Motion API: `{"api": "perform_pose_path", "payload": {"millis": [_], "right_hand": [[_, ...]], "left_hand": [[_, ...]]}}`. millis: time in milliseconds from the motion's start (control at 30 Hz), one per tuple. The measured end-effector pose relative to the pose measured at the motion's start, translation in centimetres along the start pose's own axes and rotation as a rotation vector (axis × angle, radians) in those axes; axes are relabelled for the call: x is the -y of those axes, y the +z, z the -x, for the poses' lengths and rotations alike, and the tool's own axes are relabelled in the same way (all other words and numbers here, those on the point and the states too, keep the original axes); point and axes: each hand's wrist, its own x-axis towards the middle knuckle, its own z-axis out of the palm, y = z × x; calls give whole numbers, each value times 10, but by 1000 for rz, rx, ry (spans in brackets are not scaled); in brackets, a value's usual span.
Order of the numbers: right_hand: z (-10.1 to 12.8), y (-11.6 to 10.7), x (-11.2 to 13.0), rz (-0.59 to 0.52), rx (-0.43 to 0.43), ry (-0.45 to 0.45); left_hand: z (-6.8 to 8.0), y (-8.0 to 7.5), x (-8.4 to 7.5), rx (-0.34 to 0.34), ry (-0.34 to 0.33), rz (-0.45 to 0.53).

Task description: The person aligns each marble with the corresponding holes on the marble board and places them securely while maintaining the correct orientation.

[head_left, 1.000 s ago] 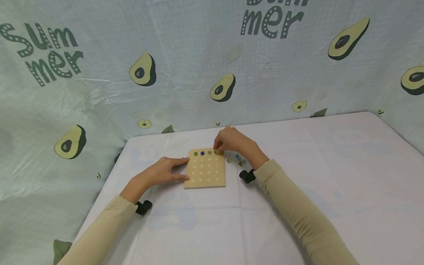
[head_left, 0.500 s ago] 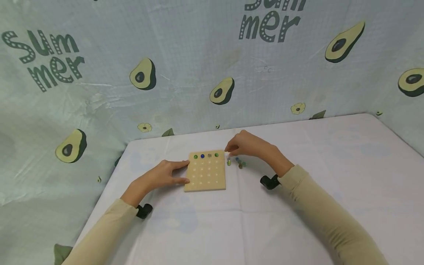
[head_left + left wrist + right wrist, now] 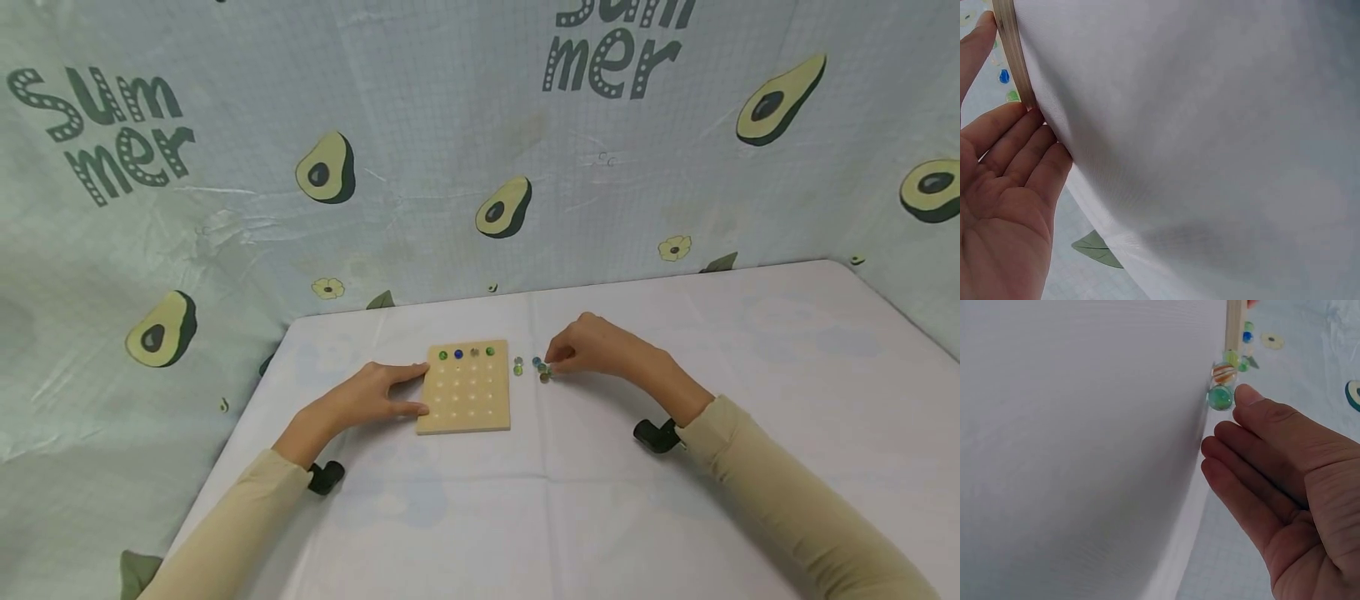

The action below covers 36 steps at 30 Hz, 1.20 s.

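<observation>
Lying just beyond the loosely spread fingertips of the right hand [image 3: 600,350], the loose marbles [image 3: 542,369] sit nearer it than the left hand [image 3: 371,396], whose straight fingers press the wooden board [image 3: 465,400]

Both arms stretched forward, hands low

The left hand [image 3: 365,398] lies flat with fingers straight, thumb spread apart. The right hand [image 3: 600,350] reaches ahead, fingers loosely extended and close together, holding nothing.
</observation>
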Motion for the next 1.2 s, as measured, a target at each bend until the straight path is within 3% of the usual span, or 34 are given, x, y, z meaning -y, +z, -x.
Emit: {"api": "perform_pose_path", "payload": {"millis": [400,767,1200], "right_hand": [[-1,2,-5,47,-1,-57],[-2,5,0,92,35,-2],[2,7,-3,59,0,-19]], "left_hand": [[0,0,0,-7,7,-7],[-1,2,3,-8,6,2],[-1,1,2,1,-15,9]]}}
